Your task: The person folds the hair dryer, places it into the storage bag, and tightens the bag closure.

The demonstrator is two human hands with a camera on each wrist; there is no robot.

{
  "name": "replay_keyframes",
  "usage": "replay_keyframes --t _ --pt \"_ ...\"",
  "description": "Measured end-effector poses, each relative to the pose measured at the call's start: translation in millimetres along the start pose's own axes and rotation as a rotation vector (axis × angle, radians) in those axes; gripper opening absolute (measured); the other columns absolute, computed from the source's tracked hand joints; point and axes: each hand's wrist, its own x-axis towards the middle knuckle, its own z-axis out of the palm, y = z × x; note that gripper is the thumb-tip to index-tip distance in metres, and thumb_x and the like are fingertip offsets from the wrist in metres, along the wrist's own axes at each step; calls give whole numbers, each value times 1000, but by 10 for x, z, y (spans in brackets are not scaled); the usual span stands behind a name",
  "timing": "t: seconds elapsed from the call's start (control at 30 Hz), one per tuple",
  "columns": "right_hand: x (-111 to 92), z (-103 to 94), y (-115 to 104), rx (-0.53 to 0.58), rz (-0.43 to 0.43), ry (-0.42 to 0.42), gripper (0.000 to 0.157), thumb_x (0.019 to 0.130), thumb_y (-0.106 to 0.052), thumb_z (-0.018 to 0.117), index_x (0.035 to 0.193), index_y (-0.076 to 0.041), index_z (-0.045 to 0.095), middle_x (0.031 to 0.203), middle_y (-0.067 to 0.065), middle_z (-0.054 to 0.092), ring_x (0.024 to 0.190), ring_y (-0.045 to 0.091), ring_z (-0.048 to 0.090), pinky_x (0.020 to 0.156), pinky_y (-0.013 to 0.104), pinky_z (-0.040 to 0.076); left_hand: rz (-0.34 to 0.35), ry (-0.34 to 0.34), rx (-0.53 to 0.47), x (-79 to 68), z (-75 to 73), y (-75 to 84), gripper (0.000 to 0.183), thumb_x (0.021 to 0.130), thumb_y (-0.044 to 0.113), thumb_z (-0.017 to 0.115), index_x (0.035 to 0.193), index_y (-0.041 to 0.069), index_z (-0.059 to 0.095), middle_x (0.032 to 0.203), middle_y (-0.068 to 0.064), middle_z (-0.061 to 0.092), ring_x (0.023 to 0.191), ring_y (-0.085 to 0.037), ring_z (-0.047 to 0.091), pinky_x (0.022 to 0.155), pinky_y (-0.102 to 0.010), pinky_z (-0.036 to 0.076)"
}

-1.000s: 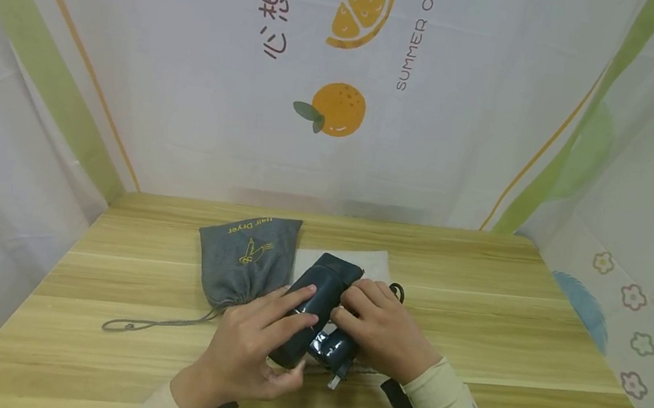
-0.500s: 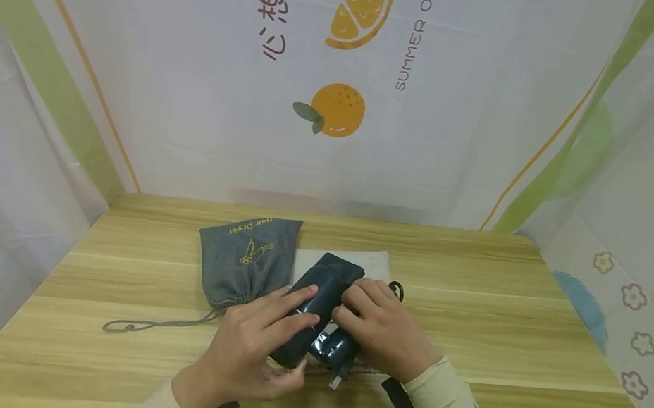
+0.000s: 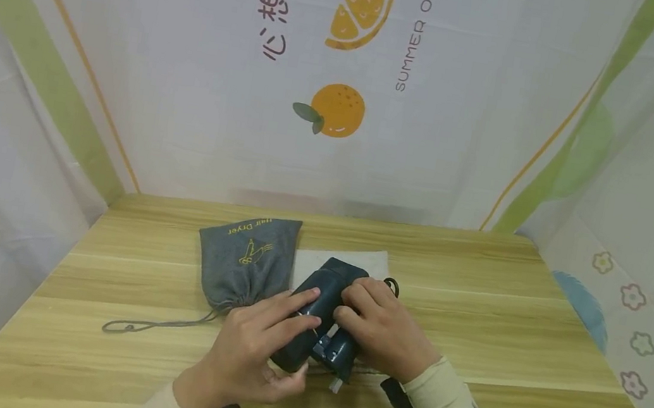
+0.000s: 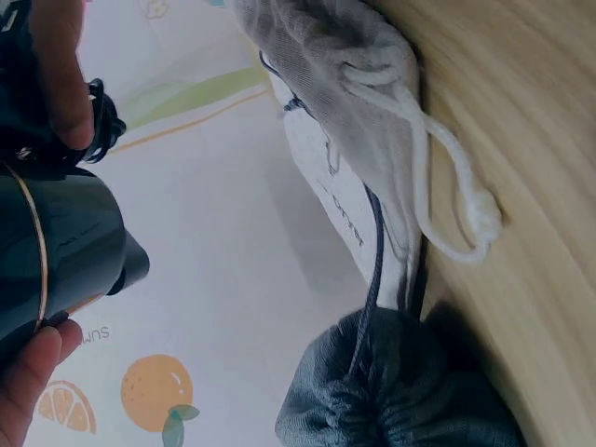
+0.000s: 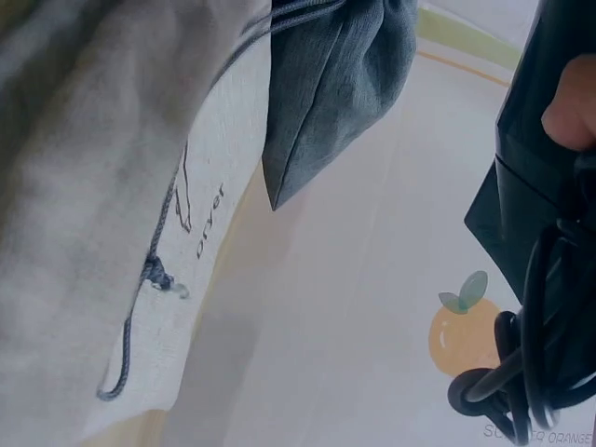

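A dark blue-green hair dryer (image 3: pixel 316 306), folded so its handle lies beside the barrel, is held in the air between both hands. My left hand (image 3: pixel 253 346) grips the barrel from the left, its fingers across the top and the thumb lower down. On the other side my right hand (image 3: pixel 381 327) curls round the handle and the bundled black cord (image 5: pixel 531 345). Metal plug prongs (image 3: pixel 336 384) stick out at the near end of the handle. In the left wrist view the barrel (image 4: pixel 74 242) shows a gold ring. The right palm is hidden.
On the wooden table (image 3: pixel 539 323) a grey drawstring bag (image 3: pixel 247 263) marked "Hair Dryer" lies left of the hands, its cord loop toward the left. Behind the dryer lies a white printed bag (image 3: pixel 374 263). A beige-grey bag (image 4: pixel 345 121) with white cord lies beneath the hands.
The hair dryer has shifted slightly right and toward me and turned a little in the hands. Both hands keep their hold; the bags have not moved.
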Motion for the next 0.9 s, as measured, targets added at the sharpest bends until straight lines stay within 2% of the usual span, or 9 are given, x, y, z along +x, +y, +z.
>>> replay_keyframes --t 0.2,0.43,0.63,0.9 --pt "3 -6 -4 9 9 3 36 76 -6 84 94 -12 53 99 4 52 99 25 53 91 38 49 15 12 -14 3 4 -9 38 77 27 59 106 5 71 122 -19 66 95 -32 70 77 -47 59" --pt "13 -6 -11 6 24 23 38 71 -6 84 96 -13 56 100 3 53 99 24 53 91 39 48 1 -34 -58 12 -57 -76 43 75 25 64 112 6 70 127 -18 64 103 -36 67 82 -46 58" --pt "2 -30 -14 16 23 34 42 67 -10 87 99 -14 59 102 3 56 100 24 54 93 39 49 -11 -87 -78 -23 -81 -116 47 73 25 69 116 7 69 131 -17 62 109 -38 65 84 -48 57" --pt "-28 -30 -20 23 5 1 53 64 -21 93 106 -15 62 108 3 59 104 25 55 95 40 50 -13 -97 -91 -63 -97 -160 44 78 27 66 117 7 69 131 -17 61 112 -39 63 88 -48 55"
